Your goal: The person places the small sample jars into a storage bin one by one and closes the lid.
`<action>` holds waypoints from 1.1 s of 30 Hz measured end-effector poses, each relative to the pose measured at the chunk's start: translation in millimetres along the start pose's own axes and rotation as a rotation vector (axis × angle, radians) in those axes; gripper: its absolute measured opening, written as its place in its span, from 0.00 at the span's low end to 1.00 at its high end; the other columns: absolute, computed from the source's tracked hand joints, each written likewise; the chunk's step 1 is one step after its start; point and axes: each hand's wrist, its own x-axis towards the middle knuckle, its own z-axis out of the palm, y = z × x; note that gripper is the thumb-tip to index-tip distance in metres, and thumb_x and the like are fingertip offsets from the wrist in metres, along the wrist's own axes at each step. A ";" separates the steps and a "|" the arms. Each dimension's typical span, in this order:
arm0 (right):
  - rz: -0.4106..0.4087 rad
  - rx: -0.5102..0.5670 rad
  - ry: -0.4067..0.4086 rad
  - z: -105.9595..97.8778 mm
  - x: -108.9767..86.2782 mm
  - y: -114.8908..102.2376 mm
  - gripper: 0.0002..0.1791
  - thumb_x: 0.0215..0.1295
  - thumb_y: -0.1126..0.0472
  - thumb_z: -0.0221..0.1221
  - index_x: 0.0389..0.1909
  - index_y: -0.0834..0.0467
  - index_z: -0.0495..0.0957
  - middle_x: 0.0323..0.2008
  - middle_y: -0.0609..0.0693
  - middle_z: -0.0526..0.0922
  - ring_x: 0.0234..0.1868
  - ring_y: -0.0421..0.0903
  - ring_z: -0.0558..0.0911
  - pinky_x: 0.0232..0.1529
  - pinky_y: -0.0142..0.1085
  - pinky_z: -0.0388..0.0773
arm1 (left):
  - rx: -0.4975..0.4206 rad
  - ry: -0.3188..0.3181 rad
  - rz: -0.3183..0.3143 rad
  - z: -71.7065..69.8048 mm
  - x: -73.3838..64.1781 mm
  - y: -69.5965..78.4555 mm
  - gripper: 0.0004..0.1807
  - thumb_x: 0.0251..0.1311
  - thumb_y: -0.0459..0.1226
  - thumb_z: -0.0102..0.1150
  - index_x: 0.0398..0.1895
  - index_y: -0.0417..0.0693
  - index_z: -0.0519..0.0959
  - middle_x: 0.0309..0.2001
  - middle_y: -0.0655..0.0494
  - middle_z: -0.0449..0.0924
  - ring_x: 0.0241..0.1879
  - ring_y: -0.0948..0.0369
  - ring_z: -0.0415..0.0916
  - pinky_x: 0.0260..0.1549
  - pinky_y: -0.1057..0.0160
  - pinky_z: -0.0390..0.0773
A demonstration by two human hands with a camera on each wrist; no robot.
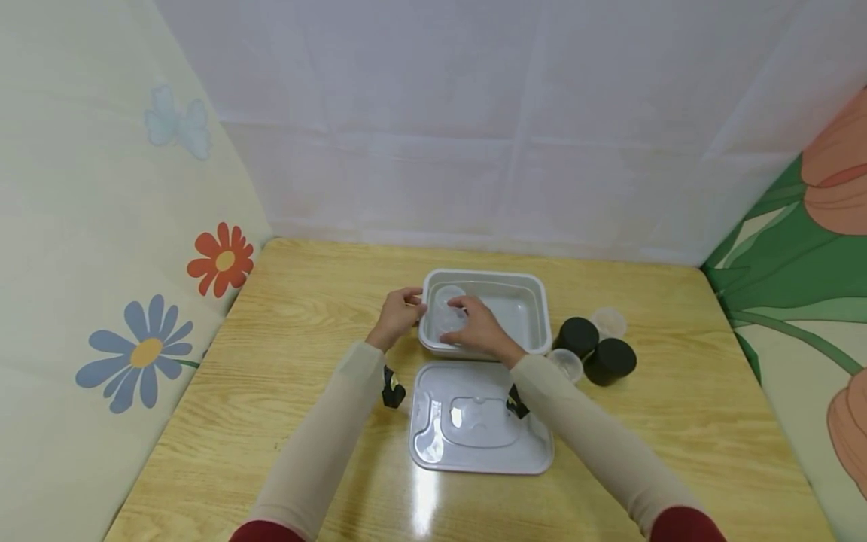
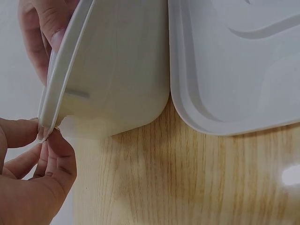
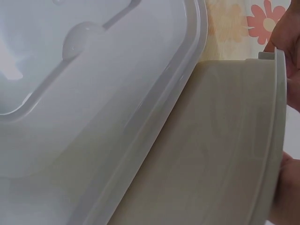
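A white rectangular plastic box (image 1: 535,320) stands on the table with its top uncovered. My left hand (image 1: 397,315) is at its left side, and the left wrist view shows the thumb and fingers pinching the box's rim (image 2: 56,105). Inside the box's left part are clear round plastic cups (image 1: 447,295), some partly covered by my fingers. My right hand (image 1: 479,327) reaches over the front rim, its thumb and fingers curved around one clear cup. In the right wrist view the box wall (image 3: 225,140) hides what that hand holds.
The box's white lid (image 1: 481,444) lies flat right in front of it. To the right stand two black-topped round jars (image 1: 609,361) beside clear plastic cups (image 1: 567,365). A white cloth wall (image 1: 440,173) rises behind the wooden table (image 1: 325,301), and flower-printed cloths hang at both sides.
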 end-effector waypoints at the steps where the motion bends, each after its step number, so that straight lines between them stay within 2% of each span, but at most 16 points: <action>1: -0.001 -0.002 0.000 0.2 0.5 0.0 0.36 0.44 0.60 0.73 0.56 0.65 0.72 0.55 0.61 0.75 0.57 0.56 0.73 0.62 0.46 0.71 | 0.001 0.000 -0.001 0.0 0.1 0.1 0.22 0.60 0.25 0.52 0.59 0.34 0.72 0.37 0.47 0.72 0.29 0.64 0.71 0.23 0.74 0.77; 17: 0.018 -0.031 -0.013 3.6 3.7 -2.6 0.36 0.44 0.60 0.74 0.55 0.65 0.72 0.53 0.61 0.73 0.54 0.54 0.73 0.60 0.46 0.72 | 0.008 -0.013 0.002 0.2 2.1 -2.2 0.22 0.60 0.25 0.52 0.60 0.33 0.72 0.39 0.46 0.73 0.29 0.64 0.71 0.25 0.73 0.78; 25: 0.065 0.013 -0.046 3.8 4.8 -3.0 0.36 0.45 0.61 0.73 0.57 0.63 0.71 0.54 0.60 0.70 0.52 0.55 0.75 0.55 0.44 0.76 | 0.006 -0.008 0.015 -0.7 0.0 0.0 0.22 0.60 0.25 0.52 0.60 0.31 0.71 0.39 0.45 0.73 0.29 0.64 0.71 0.26 0.73 0.79; 33: 0.074 0.014 -0.049 6.1 5.1 -1.6 0.36 0.46 0.60 0.73 0.57 0.63 0.70 0.54 0.60 0.69 0.52 0.55 0.75 0.54 0.44 0.77 | 0.022 0.006 0.022 -0.2 -1.8 -0.2 0.22 0.59 0.25 0.52 0.58 0.33 0.73 0.36 0.47 0.73 0.28 0.64 0.70 0.23 0.74 0.77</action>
